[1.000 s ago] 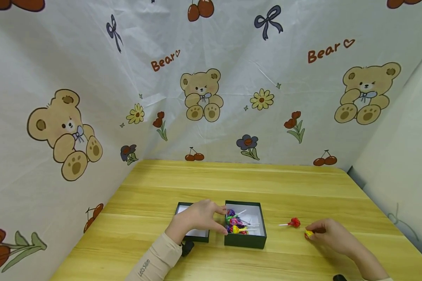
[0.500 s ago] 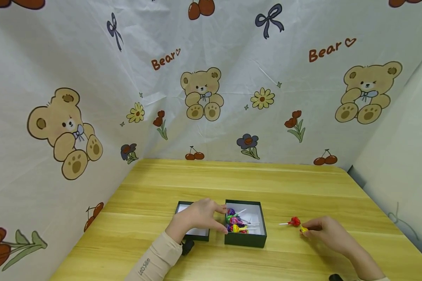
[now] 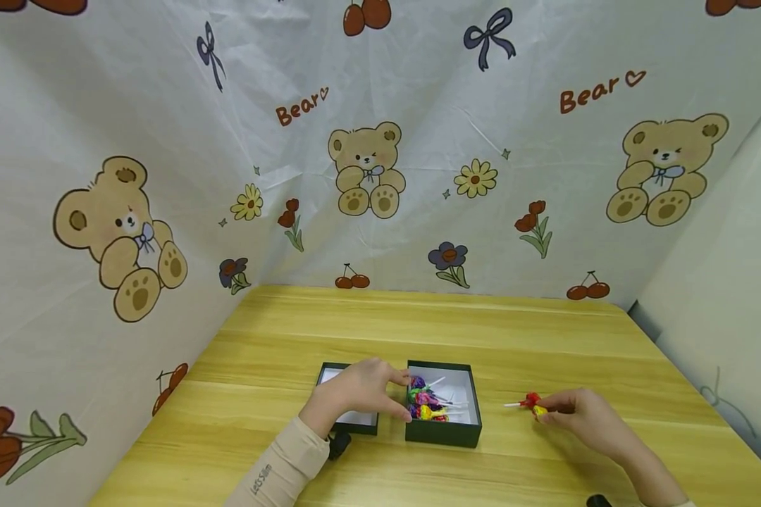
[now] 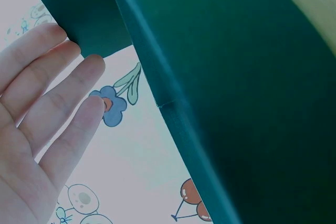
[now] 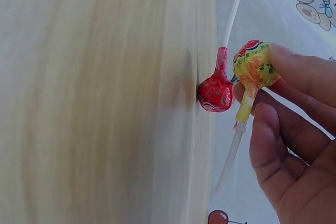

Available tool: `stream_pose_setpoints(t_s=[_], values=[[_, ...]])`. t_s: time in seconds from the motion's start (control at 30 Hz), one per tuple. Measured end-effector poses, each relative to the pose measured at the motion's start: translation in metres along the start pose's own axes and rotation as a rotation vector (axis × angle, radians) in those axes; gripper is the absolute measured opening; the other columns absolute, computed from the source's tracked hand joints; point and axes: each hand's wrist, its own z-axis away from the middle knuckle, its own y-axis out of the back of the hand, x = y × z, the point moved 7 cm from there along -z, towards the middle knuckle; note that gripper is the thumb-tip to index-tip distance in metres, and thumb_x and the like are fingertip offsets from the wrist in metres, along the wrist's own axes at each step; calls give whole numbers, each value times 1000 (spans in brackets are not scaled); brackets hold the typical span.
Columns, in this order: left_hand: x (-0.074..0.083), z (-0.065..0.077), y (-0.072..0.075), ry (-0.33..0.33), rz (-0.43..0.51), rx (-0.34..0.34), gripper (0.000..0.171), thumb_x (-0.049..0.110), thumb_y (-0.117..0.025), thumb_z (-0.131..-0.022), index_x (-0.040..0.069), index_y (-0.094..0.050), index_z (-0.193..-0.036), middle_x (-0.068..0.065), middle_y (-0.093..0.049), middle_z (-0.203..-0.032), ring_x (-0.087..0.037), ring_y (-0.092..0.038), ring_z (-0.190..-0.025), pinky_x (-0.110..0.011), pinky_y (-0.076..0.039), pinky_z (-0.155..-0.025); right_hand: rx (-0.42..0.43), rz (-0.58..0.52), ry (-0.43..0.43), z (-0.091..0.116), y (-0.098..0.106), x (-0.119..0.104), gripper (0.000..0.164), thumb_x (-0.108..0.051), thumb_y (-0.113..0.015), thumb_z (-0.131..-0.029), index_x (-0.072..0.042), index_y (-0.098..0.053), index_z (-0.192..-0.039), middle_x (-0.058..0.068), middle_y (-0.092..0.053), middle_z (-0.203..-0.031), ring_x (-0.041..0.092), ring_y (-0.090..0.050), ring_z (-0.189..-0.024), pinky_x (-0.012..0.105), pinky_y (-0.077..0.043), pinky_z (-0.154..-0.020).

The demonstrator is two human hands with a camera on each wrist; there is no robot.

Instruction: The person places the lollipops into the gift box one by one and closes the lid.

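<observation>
My right hand (image 3: 586,422) pinches a yellow-wrapped lollipop (image 5: 255,66) by its candy head, thumb and fingertips around it, with the white stick hanging free. Right beside it, a red-wrapped lollipop (image 5: 216,94) lies on the table, its stick toward the dark green box (image 3: 444,435). Several lollipops (image 3: 423,399) with purple, green, pink and yellow wrappers lie in that box, heads to the left. My left hand (image 3: 360,389) is at the box's left side, thumb and fingertips spread along its rim. In the left wrist view, its fingers (image 4: 63,93) are nearly straight beside green cardboard walls.
Partly under my left forearm lies a second shallow dark green box part (image 3: 359,429) with a white inside. A printed bear cloth (image 3: 412,232) hangs behind and left of the wooden table (image 3: 514,334). A pale wall (image 3: 729,303) stands at the right.
My right hand has moved left with the yellow lollipop, bringing it up against the red one in the head view. My left hand has kept its place at the box.
</observation>
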Motion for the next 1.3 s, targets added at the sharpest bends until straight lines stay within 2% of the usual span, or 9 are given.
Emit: stream_pose_setpoints(t_s=[0.3, 0.47, 0.7, 0.9, 1.13, 1.3], values=[[-1, -1, -3, -1, -2, -5, 66, 50, -79, -82, 17, -64, -136, 4, -53, -150, -6, -12, -44, -23, -27, -45, 23, 31, 23, -2, -4, 3, 26, -22, -74, -90, -5, -77, -109, 11, -75, -107, -1, -63, -87, 23, -53, -70], [0, -1, -2, -1, 1, -2, 66, 50, -79, -82, 17, -64, -136, 4, -53, -150, -6, -11, -44, -23, -27, -45, 18, 4, 53, -3, -7, -4, 30, -24, -74, -90, -2, -76, -112, 13, -75, -110, 2, -68, -90, 22, -55, -73], [-1, 0, -3, -2, 10, 0, 65, 49, -79, -81, 16, -65, -136, 4, -53, -149, -7, -12, -44, -23, -27, -45, 11, -38, 56, -5, -12, -11, 33, -23, -73, -91, 2, -74, -112, 17, -74, -110, 0, -68, -91, 21, -55, -74], [0, 0, -2, -2, 3, 5, 65, 49, -79, -82, 17, -65, -136, 4, -53, -149, -7, -12, -43, -23, -26, -44, 15, -21, 57, -7, -13, -17, 35, -25, -72, -92, 2, -74, -115, 13, -75, -110, 7, -69, -93, 22, -55, -73], [1, 1, 1, -18, -7, 12, 64, 48, -80, -82, 15, -65, -135, 1, -54, -148, -7, -11, -42, -21, -25, -44, 44, 6, 81, -13, -14, -27, 30, -22, -71, -93, -1, -75, -113, 10, -76, -108, 7, -67, -90, 22, -55, -72], [1, 1, 1, -16, 7, 9, 65, 48, -80, -82, 14, -65, -135, 1, -54, -148, -7, -11, -43, -21, -25, -44, 41, -24, 79, -19, -18, -32, 32, -23, -71, -93, 0, -74, -115, 9, -76, -107, 12, -69, -93, 22, -55, -73]])
